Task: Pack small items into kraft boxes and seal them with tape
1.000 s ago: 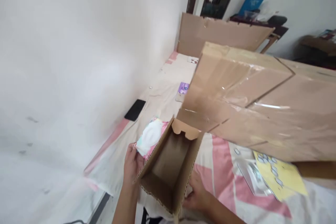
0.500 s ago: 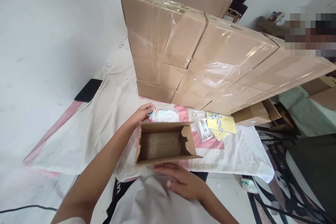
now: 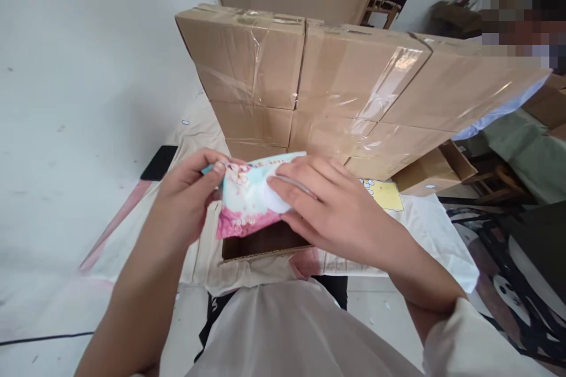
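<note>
Both my hands hold a soft pink, white and teal packet [image 3: 245, 200] in the air above a small open cardboard box [image 3: 265, 244]. My left hand [image 3: 186, 203] pinches the packet's left edge between thumb and fingers. On the packet's right side my right hand [image 3: 329, 203] grips it, fingers laid over its white round lid. The small box stands on a white and pink cloth [image 3: 424, 230] at the table's near edge, mostly hidden under the packet and my hands.
A wall of large taped cardboard cartons [image 3: 309, 82] stands right behind the small box. A black phone [image 3: 159, 162] lies on the cloth at left. A yellow sheet [image 3: 387, 194] lies at right, next to an open carton [image 3: 435, 174]. Another person sits at far right.
My left hand lifted the packet off the cloth behind the box. My right hand left the box's near side and took hold of the packet over the box.
</note>
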Available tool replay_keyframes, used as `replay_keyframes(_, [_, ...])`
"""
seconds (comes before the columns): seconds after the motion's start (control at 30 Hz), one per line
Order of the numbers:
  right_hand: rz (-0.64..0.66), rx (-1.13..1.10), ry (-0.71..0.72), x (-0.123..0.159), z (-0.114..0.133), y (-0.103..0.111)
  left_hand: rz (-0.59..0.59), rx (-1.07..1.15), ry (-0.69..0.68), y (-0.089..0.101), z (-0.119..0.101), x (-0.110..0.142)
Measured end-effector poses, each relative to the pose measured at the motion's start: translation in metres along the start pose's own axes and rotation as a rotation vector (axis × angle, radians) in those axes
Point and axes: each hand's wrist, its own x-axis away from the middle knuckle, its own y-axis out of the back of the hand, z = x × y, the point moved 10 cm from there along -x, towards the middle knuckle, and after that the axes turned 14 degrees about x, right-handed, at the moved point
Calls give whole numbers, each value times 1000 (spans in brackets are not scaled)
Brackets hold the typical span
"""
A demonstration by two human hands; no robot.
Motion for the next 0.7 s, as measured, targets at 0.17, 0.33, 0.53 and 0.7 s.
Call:
replay_keyframes(0.17, [160,-26,57,11,9,-24,-25,31,160,8,42,31])
replay_keyframes(0.33, [224,26,90,20,19,-34,-27,37,195,12,56,48])
replay_keyframes(0.53, [148,22,124,10,29,-18,-1,64,216,14,58,59])
replay_keyframes(0.7, [129,-305,-5,9,3,-7,-91,140,80,37,47,64])
